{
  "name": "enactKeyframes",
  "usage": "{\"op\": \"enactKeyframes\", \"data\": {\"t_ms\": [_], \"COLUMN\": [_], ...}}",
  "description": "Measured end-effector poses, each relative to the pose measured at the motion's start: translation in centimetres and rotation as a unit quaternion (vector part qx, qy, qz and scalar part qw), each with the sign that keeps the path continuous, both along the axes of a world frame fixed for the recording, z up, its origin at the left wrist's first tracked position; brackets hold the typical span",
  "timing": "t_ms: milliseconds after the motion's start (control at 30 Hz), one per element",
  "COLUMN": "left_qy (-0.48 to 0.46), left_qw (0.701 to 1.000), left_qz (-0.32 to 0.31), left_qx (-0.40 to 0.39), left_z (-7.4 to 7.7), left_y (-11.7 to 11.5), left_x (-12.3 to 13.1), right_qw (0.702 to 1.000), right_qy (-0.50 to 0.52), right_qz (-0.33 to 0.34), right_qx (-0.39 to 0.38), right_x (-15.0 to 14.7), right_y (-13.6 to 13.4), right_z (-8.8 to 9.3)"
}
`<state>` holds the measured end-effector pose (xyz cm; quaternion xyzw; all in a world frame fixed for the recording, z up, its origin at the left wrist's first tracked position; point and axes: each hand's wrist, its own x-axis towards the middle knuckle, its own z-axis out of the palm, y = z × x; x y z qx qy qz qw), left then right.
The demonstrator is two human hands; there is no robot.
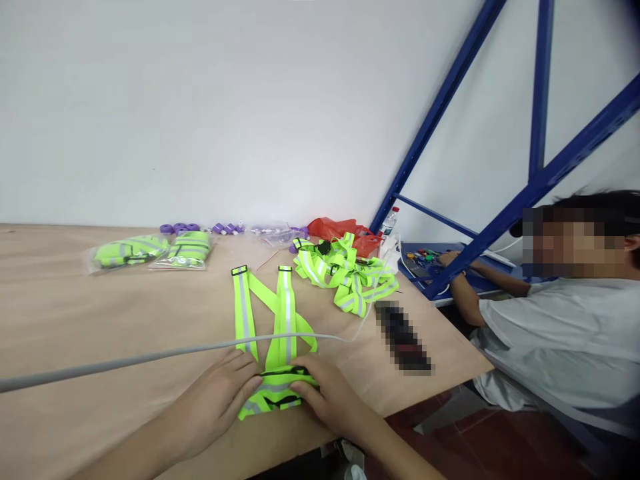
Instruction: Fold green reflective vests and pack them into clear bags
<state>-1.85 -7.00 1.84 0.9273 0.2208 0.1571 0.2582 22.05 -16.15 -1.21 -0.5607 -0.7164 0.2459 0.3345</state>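
Observation:
A neon-yellow reflective vest [287,310] made of straps with silver stripes lies near the table's front edge. Two of its straps stretch away from me, each with a black buckle at the far end. The near part is gathered into a folded bundle with black pieces showing. My left hand [220,387] grips the bundle's left side, thumb on top and fingers bent over the straps. On the right side, my right hand [330,397] is closed on the bundle in the same way. A grey cable [165,356] crosses over the straps just beyond my hands.
Two bagged vests [131,252] lie at the left, near purple rolls [180,228] by the wall. Loose reflective straps [345,273] are heaped before a red plastic bag [340,229]. A pixelated dark object [404,339] sits right. Beyond a blue frame [450,93], a person [555,333] works.

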Motion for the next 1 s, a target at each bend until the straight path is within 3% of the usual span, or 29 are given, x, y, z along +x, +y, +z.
{"op": "enactKeyframes", "data": {"t_ms": [233,367,667,1000], "left_qy": [-0.024,-0.053,-0.050,-0.081], "left_qw": [0.996,0.988,0.987,0.977], "left_qz": [0.013,0.025,0.039,0.016], "left_qx": [0.090,0.140,0.150,0.198], "left_z": [-3.4,-5.0,-5.4,-6.0], "left_y": [2.3,3.1,3.3,3.7], "left_x": [0.3,0.2,-0.1,-0.6], "right_qw": [0.972,0.962,0.965,0.976], "right_qy": [-0.199,-0.228,-0.192,-0.152], "right_qz": [-0.104,-0.119,-0.130,-0.121], "right_qx": [0.066,0.095,0.122,0.101], "right_x": [-0.5,-0.6,-0.4,-0.3], "right_y": [-0.1,-0.1,-0.1,0.2], "right_z": [-0.3,-0.7,-1.7,-1.3]}}
